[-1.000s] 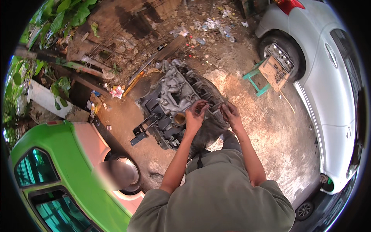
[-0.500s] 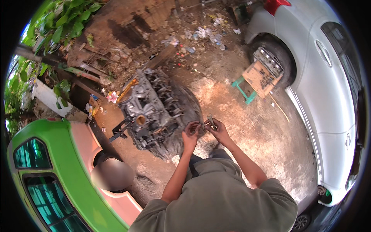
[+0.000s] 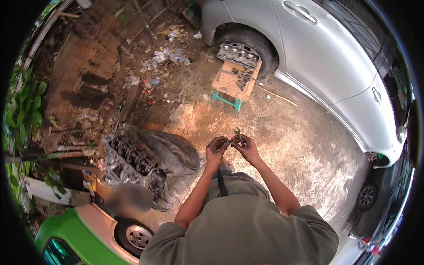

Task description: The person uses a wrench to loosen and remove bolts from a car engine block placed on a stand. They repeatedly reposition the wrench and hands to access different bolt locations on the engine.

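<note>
In front of my body, my left hand [image 3: 216,147] and my right hand [image 3: 246,148] meet at the fingertips. A small open-ended wrench [image 3: 239,136] sticks up from my right hand, whose fingers are closed round it. The fingertips of my left hand are pinched on something too small to make out, right where the two hands come together. Both hands are in the air, to the right of a dirty metal engine [image 3: 135,155] that lies on a dark sheet [image 3: 179,152] on the ground.
A green plastic stool [image 3: 226,101] carries a wooden board [image 3: 227,85] with loose tools and a metal engine part [image 3: 239,56]. A silver car [image 3: 324,66] stands behind it. At lower left is a green and pink vehicle [image 3: 77,236]. Litter [image 3: 168,55] covers the far ground.
My view has swung to the right, so the engine and green vehicle sit further left and the stool nearer the middle. The hands stay together, with the wrench still in the right one.
</note>
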A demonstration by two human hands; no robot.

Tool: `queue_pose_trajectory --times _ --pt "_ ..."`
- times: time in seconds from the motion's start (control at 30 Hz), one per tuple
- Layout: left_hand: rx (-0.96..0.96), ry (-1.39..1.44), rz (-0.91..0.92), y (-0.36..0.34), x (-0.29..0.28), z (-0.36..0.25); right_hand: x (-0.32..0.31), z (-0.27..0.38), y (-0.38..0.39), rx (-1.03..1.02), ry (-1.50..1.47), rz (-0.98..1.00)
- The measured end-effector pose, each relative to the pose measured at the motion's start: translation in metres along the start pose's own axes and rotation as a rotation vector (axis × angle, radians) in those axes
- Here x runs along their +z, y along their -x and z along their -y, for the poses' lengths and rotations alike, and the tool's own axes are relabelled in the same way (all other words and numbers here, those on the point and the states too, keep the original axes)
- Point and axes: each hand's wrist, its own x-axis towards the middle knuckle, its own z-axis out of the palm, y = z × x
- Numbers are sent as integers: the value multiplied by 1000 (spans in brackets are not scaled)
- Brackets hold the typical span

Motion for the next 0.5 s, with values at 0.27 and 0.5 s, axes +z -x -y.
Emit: queue_pose_trajectory --times 0.27,0.5 --pt "-55 -245 188 -104 33 17 -62 -18 -74 59 -7 -149" --pt "-95 -472 338 -253 51 12 -107 -30 -197 144 -15 -217"
